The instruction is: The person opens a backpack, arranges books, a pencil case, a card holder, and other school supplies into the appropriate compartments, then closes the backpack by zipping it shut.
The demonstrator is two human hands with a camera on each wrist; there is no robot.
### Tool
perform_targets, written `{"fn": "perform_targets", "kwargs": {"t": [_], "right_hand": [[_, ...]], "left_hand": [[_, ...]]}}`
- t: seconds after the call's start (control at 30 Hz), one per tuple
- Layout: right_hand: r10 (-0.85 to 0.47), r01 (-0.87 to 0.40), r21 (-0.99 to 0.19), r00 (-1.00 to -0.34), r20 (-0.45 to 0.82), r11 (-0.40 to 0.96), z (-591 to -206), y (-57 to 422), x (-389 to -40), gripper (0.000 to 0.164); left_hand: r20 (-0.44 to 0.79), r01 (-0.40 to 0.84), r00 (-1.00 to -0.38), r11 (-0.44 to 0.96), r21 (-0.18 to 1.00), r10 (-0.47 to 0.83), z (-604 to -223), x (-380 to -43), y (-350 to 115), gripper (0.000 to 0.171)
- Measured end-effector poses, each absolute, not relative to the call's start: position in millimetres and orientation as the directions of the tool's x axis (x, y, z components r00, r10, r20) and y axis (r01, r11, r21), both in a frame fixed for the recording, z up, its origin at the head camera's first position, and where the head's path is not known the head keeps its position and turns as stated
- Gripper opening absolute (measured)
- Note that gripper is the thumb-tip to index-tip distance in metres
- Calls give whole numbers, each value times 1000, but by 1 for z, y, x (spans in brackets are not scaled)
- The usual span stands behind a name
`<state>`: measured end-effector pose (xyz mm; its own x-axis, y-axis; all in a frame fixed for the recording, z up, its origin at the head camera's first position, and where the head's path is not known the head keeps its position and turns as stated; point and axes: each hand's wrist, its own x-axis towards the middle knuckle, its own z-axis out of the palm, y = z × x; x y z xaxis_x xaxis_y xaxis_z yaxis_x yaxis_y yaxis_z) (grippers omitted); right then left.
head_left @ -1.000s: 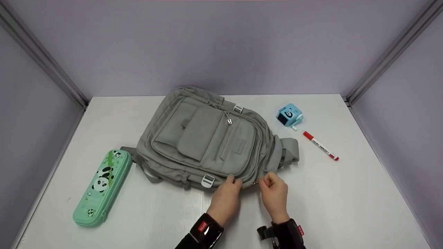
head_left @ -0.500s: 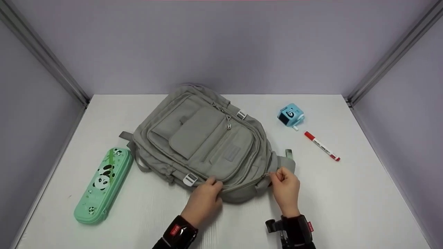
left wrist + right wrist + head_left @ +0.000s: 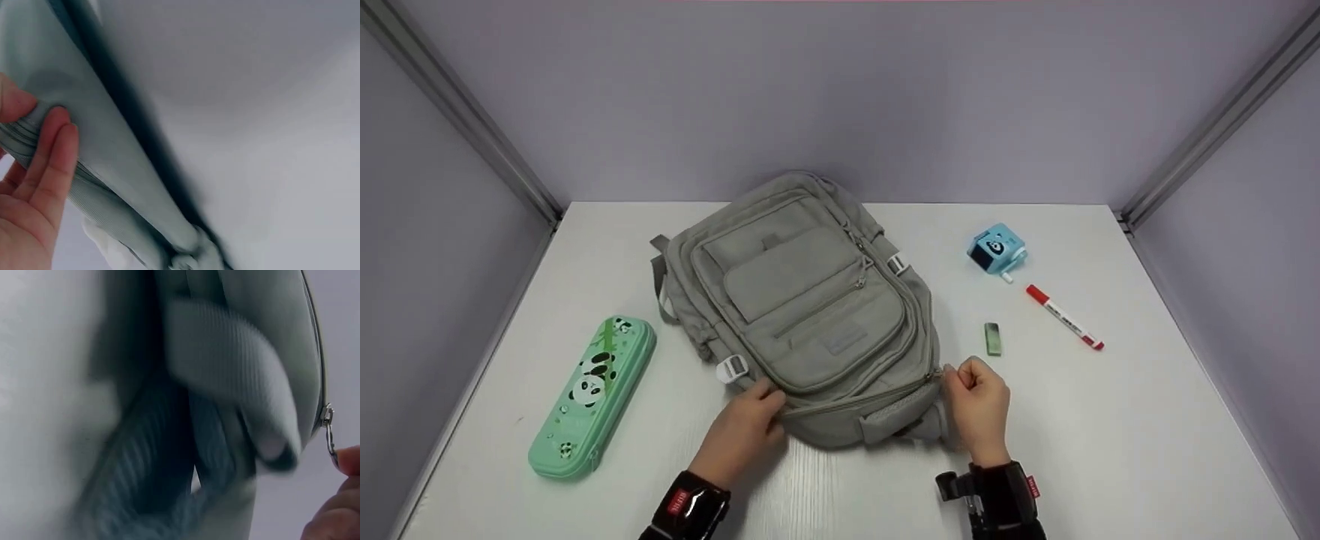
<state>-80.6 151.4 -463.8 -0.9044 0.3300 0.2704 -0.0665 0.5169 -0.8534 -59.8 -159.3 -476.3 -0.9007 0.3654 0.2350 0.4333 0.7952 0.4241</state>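
The grey backpack point(image 3: 802, 300) lies on the worktop point(image 3: 1117, 442), long axis from far left to near right, its top point(image 3: 829, 431) apparently nearer; left hand point(image 3: 744, 433) pinches it, right hand point(image 3: 979, 409) the zipper pull point(image 3: 331, 441).

Soft, muted light covers the white table point(image 3: 1117, 442) around the bag point(image 3: 802, 270); a faint shadow darkens the wall point(image 3: 840, 97) behind it. Wristbands point(image 3: 697, 504) in front glint. In the right wrist view, its strap point(image 3: 230, 354) blurs; the zip pull point(image 3: 329, 436) is sharper.
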Motion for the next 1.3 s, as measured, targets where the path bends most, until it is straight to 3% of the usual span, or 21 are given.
{"fn": "perform_targets", "kwargs": {"t": [0.33, 0.5, 0.63, 0.77, 0.9, 1.0, 1.13, 1.3], "right_hand": [[332, -44, -847, -908, 255, 531, -463, 148, -82, 42], [322, -49, -848, -912, 253, 528, -464, 146, -81, 41], [329, -61, -849, -906, 268, 525, -463, 146, -79, 42], [330, -70, -852, -903, 275, 520, -463, 146, -79, 42], [330, -76, -859, -903, 275, 507, -463, 146, -78, 42], [324, -85, -861, -904, 278, 502, -465, 146, -77, 42], [326, -98, -853, -897, 298, 512, -467, 146, -75, 42], [327, -102, -854, -896, 302, 510, -468, 147, -74, 43]], "left_hand": [[217, 291, -952, 856, 427, 215, -485, -70, -201, 29], [173, 206, -973, 901, 382, 150, -476, -76, -199, 22], [121, 217, -976, 892, 397, 184, -448, -68, -168, 15], [149, 335, -942, 858, 388, 300, -425, -59, -113, 15], [169, 399, -915, 886, 237, 366, -425, -56, -55, 25], [167, 367, -924, 919, 143, 343, -435, -56, -24, 34], [230, 351, -920, 930, 114, 319, -450, -56, -10, 24], [213, 443, -887, 884, 147, 409, -459, -58, -25, 24]]}}
